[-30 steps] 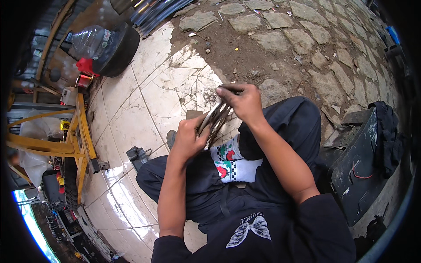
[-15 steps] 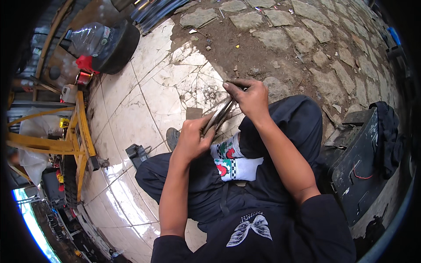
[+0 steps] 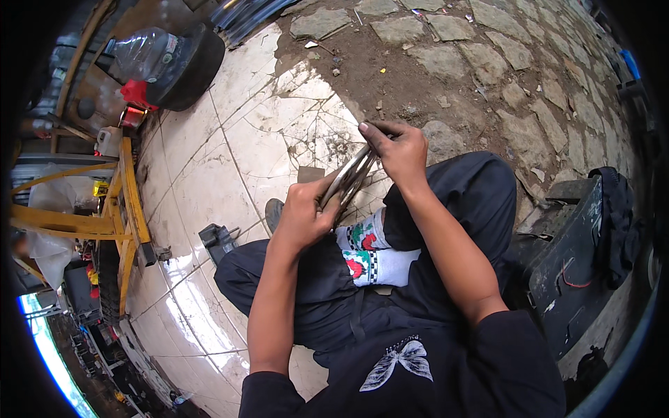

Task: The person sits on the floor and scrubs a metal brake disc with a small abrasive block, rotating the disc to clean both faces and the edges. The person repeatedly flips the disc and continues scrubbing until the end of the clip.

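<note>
Being held above the tiled floor, a silvery metal part with dark gaps along it is being shown nearly edge-on, slanting up toward the right. Its lower end is being gripped by the left hand, whose fingers are being curled nearly closed around it. At its upper end the right hand is being placed, grime-darkened, with thumb and fingers drawn close together; whether the part is being pinched there or merely touched cannot be told. Below, a pair of patterned socks is being framed by crossed legs in dark trousers. On the floor, a flat brown piece is lying just beyond the left hand, and a black component is resting near the left knee. A yellow frame is standing well to the left, while at the right a black box is being partly covered by a dark cloth.
</note>
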`<state>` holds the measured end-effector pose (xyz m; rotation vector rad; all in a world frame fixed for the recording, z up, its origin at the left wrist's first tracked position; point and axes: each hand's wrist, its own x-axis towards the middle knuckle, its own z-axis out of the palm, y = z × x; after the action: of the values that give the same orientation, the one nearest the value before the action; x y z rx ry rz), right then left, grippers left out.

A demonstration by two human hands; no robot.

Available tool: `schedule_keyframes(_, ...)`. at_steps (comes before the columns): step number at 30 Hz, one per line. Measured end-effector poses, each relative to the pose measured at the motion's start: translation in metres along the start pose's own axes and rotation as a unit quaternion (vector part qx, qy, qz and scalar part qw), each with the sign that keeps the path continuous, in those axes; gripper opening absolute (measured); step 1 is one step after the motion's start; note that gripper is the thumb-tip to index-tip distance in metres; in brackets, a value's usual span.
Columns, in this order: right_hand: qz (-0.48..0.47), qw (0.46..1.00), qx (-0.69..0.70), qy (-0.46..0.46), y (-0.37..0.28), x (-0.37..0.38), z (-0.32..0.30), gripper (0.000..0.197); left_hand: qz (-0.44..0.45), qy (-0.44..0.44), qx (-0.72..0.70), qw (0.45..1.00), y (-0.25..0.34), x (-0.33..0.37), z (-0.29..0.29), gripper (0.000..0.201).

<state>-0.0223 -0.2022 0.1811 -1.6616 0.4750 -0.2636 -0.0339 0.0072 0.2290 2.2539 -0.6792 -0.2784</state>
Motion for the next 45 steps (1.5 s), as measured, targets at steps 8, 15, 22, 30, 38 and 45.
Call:
schedule_keyframes(8, -0.089, 0.995, -0.033, 0.039, 0.01, -0.005, -0.001, 0.028, -0.019, -0.009, -0.011, 1.0, 0.0, -0.005, 0.001, 0.035)
schedule_keyframes(15, -0.058, 0.997, 0.016, 0.045, 0.033, 0.004, 0.004, 0.037, -0.014, -0.008, 0.004, 1.0, -0.012, -0.005, -0.001, 0.03)
schedule_keyframes(22, 0.113, 0.966, 0.233, 0.016, 0.064, 0.024, 0.011, 0.038, -0.004, 0.017, -0.024, 1.0, -0.026, -0.008, -0.002, 0.028)
schedule_keyframes(30, 0.141, 0.923, 0.357, 0.024, 0.041, 0.02, 0.001, 0.031, -0.073, -0.022, -0.057, 0.995, -0.029, 0.006, -0.011, 0.032)
schedule_keyframes(38, 0.046, 0.976, 0.214, 0.005, 0.053, 0.02, 0.009, 0.037, -0.049, -0.052, -0.034, 0.997, -0.023, 0.001, -0.03, 0.037)
schedule_keyframes(45, -0.127, 0.991, 0.01, 0.028, -0.012, -0.031, 0.012, 0.023, -0.028, 0.044, 0.099, 0.994, -0.01, 0.004, 0.001, 0.025)
